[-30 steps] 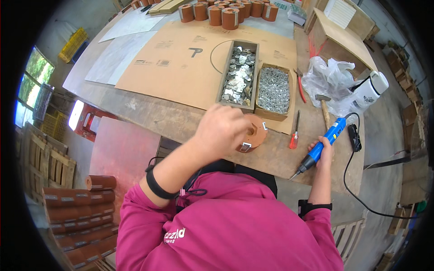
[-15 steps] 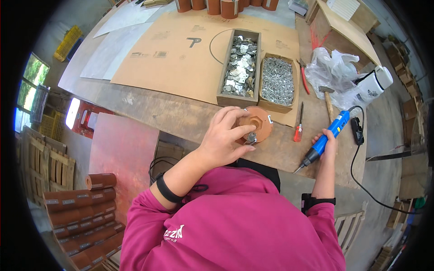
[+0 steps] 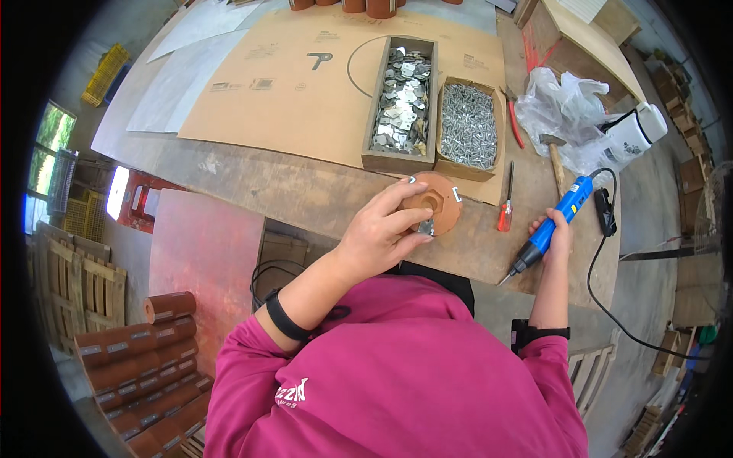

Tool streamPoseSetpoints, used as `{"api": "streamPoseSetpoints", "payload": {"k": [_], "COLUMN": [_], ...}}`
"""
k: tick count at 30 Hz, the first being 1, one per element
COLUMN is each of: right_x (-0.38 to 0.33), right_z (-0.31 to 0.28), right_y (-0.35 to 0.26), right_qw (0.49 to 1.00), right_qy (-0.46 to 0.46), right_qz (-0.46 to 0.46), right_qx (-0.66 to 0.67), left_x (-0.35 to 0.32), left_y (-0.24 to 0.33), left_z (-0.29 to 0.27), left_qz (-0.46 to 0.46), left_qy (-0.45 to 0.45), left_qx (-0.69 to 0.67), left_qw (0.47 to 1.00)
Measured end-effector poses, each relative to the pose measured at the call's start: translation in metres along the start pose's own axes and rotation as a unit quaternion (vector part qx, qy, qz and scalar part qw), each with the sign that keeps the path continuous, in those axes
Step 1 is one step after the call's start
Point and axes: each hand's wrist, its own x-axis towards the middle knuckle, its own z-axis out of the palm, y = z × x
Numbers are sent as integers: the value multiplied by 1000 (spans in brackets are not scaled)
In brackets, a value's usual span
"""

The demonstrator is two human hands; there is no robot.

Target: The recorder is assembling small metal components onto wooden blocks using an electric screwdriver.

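Observation:
My left hand (image 3: 374, 235) reaches over a reddish-brown round piece (image 3: 453, 212) with a stepped hollow in its middle, at the front edge of the table. Thumb and fingers close on a small metal plate (image 3: 426, 227) at the near rim of that piece. Another bright metal plate (image 3: 456, 195) sits on the rim at the right. On the right side, my right hand (image 3: 560, 238) is wrapped round a blue electric screwdriver (image 3: 571, 202). Its tip points down and left, apart from the round piece. My left palm is hidden.
Beyond the round piece stand a wooden box (image 3: 369, 153) of metal plates and a carton (image 3: 466, 172) of screws. A red-handled screwdriver (image 3: 505, 216), hammer (image 3: 556, 156), pliers (image 3: 515, 126) and plastic bag (image 3: 553, 107) lie right. Stacked brown cylinders (image 3: 137, 340) stand lower left.
The metal plate in my left fingers now lies closer against the near rim of the round piece. My right hand still holds the electric screwdriver. The whole view has shifted slightly.

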Motion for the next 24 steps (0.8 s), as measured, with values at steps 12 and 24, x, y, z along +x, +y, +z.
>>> {"api": "streamPoseSetpoints", "payload": {"k": [12, 24], "right_x": [1, -1], "right_z": [0, 4], "right_y": [0, -2], "right_qw": [1000, 1000], "right_qy": [7, 8], "right_qz": [-3, -3], "right_qx": [-7, 24], "left_x": [-5, -7], "left_y": [19, 16], "left_z": [9, 6], "left_qz": [-36, -36], "left_qy": [54, 41], "left_qx": [64, 43], "left_qw": [996, 998]}}
